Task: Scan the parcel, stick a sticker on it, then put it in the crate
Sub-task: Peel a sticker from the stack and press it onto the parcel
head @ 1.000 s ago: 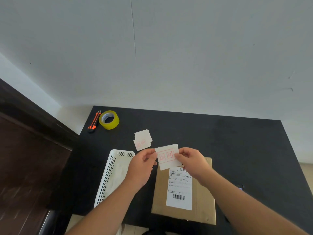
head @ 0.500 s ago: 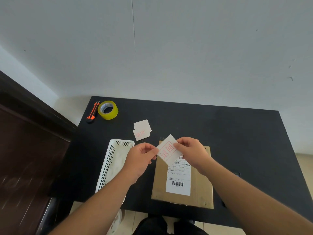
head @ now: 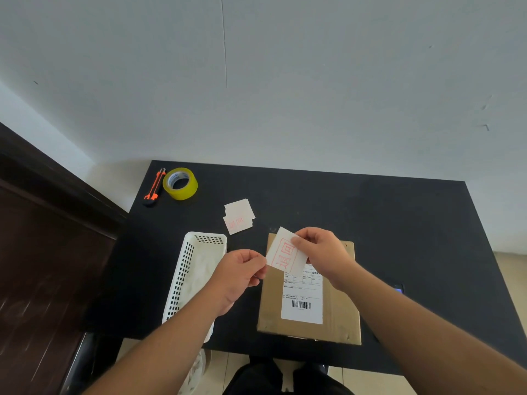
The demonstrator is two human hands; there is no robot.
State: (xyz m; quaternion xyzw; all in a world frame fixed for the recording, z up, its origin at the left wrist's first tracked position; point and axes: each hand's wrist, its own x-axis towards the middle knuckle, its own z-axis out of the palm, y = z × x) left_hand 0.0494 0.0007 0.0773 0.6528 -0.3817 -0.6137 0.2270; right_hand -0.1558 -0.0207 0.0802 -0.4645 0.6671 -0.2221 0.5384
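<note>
Nearest the camera, two bare forearms reach in from the bottom edge over the front of the black worktop [head: 399, 223]. Just past that front edge lies the parcel [head: 339, 317], a flat brown cardboard box resting on the worktop, with a white shipping label [head: 302, 297] on its top face and a barcode near the label's near end. To the left of the parcel, apart from it, stands the white perforated plastic crate [head: 182, 277], long and narrow, its near end hidden behind the left forearm; it overhangs the worktop's front edge.

Above the far half of the parcel both hands hold one white sticker sheet [head: 285, 256] printed with a red stamp frame and red characters, tilted so one corner points away. The left hand [head: 238, 276] has its grip closed on the sheet's left edge, thumb and forefinger pinching it. The right hand [head: 320, 252] grips the sheet's upper right part, fingers curled over it and thumb pressed against it. Whether the sheet touches the parcel cannot be told.

At the right, beside the right forearm, a small dark device with a blue glow [head: 397, 289] shows only in part.

Farther back, near the middle of the worktop, lies a small stack of white stickers [head: 239, 216], the lower one showing faint red print. At the far left corner a roll of yellow packing tape [head: 180, 183] lies flat, with an orange and black utility knife [head: 154, 188] just beside it on the left. Beyond is a pale wall, and dark wooden furniture on the left.
</note>
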